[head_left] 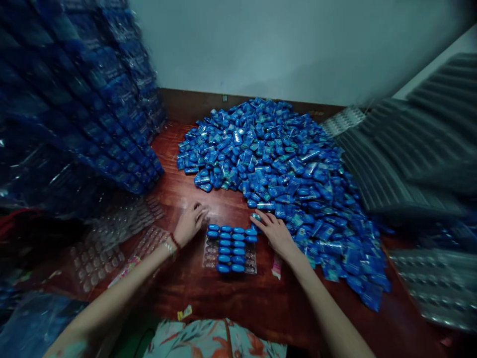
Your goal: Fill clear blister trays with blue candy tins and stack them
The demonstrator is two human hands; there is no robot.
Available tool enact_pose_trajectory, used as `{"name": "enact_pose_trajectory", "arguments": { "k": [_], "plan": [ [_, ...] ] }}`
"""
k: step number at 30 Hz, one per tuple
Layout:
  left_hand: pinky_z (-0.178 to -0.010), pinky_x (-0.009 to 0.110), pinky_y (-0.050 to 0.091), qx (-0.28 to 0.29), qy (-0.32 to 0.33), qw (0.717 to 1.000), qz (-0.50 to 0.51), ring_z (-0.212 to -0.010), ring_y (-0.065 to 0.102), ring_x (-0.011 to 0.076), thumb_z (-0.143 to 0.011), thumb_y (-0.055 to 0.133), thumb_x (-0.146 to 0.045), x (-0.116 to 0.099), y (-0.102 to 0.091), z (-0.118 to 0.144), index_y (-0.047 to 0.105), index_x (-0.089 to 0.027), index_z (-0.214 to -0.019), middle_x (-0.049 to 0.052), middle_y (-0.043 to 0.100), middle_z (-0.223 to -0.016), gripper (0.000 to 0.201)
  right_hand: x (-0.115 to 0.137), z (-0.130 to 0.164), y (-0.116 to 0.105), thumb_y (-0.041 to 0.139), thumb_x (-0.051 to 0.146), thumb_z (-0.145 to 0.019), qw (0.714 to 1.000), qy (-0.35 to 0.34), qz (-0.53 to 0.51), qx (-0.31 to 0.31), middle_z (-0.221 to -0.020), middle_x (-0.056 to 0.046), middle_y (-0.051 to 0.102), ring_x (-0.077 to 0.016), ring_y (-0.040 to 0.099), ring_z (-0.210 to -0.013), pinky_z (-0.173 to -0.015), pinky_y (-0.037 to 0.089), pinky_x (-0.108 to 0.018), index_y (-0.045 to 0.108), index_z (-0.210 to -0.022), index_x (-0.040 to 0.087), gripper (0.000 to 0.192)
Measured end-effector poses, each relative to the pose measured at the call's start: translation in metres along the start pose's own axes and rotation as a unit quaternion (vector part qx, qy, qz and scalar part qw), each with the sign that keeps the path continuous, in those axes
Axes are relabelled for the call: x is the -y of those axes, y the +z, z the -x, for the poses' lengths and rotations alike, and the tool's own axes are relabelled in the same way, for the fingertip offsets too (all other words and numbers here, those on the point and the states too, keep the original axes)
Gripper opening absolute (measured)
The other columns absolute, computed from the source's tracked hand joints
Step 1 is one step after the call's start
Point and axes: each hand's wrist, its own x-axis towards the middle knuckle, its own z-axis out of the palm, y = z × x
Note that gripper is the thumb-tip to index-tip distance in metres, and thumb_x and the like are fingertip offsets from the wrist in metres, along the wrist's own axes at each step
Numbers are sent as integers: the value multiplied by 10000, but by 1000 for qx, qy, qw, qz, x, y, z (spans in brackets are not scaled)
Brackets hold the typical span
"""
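A clear plastic blister tray (pixel 209 258) lies on the table in front of me. Several glossy blue oval pieces (pixel 225 243) sit in its top row and two middle columns; cavities at its lower left and right sides are bare. My right hand (pixel 275 232) is just off the tray's upper right corner, thumb and fingers on a small blue wrapped piece (pixel 256 217) at the edge of the heap. To the tray's upper left, my left hand (pixel 191 221) hovers with loosely bent, slightly blurred fingers and nothing visible in them.
A big heap of small blue packets (pixel 268 149) spreads from the wall to the right. Tall plastic-wrapped blue stacks (pixel 108 99) rise at left. Clear trays (pixel 95 263) lie below them. Stacked grey trays (pixel 402 154) stand at right. A pink wrapper (pixel 276 267) lies beside my right wrist.
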Motion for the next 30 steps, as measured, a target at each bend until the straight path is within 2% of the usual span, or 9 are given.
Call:
{"name": "enact_pose_trajectory", "arguments": {
  "k": [3,7,10,12,15,18,22,25,30],
  "plan": [
    [-793,348,438,-3,-102,994,-44,-928,533,236,-872,465,-311,21,16,-54,498,-118,-1184,147,510,-1074,368,-1,-13,3,382,-8,-787,998,-28,34,40,-1307,-85,497,-240,492,-1076,-833,409,-389,510,-1246,263,548],
    [-795,409,408,27,-186,974,-130,-1006,492,346,-803,556,-429,24,35,-101,450,-80,-1200,240,491,-1129,539,-5,-3,3,475,101,-789,999,-15,-17,37,-1130,-132,577,-230,542,-998,-843,417,-359,530,-1189,164,408],
    [-829,440,393,42,-179,973,-140,-1055,480,370,-851,481,-331,21,42,-109,439,-58,-1200,271,497,-1130,444,-4,26,4,449,214,-845,982,107,-151,-34,-1013,-111,609,-215,588,-900,-792,456,-344,485,-1184,146,348],
    [-827,427,405,57,-163,978,-120,-1047,506,348,-878,407,-243,24,40,-105,470,-40,-1157,271,518,-1102,350,3,51,9,446,310,-869,935,219,-251,-119,-947,-86,619,-202,610,-800,-727,485,-339,448,-1191,159,356],
    [-797,369,439,83,-131,985,-83,-973,565,281,-879,390,-191,34,25,-85,525,-73,-1085,220,562,-1077,273,26,80,18,467,387,-867,856,287,-376,-209,-907,-62,618,-182,615,-737,-677,509,-328,464,-1142,188,339],
    [-817,318,454,78,-100,991,-41,-941,587,215,-898,381,-224,42,-1,-50,531,-119,-1094,147,604,-1061,268,53,87,22,480,359,-873,840,236,-428,-238,-961,-62,616,-178,605,-860,-774,501,-330,550,-1027,209,226],
    [-847,313,461,-32,-109,990,90,-918,591,189,-895,416,-347,35,-37,16,574,-144,-1043,102,628,-1011,297,68,70,22,505,307,-868,874,144,-397,-240,-968,-60,623,-181,586,-922,-838,468,-326,616,-971,215,177],
    [-821,310,476,-49,-161,971,169,-889,597,181,-867,478,-395,12,-53,65,600,-168,-999,69,639,-957,290,62,61,21,438,258,-902,917,87,-336,-195,-974,-60,630,-175,581,-907,-804,462,-312,593,-1080,219,239],
    [-767,290,494,-45,-193,951,239,-840,615,170,-851,526,-373,-30,-40,103,604,-163,-968,49,657,-911,252,49,55,8,361,176,-919,989,-16,-103,-106,-839,-84,619,-192,530,-767,-684,395,-307,565,-1136,121,303]
  ]
}}
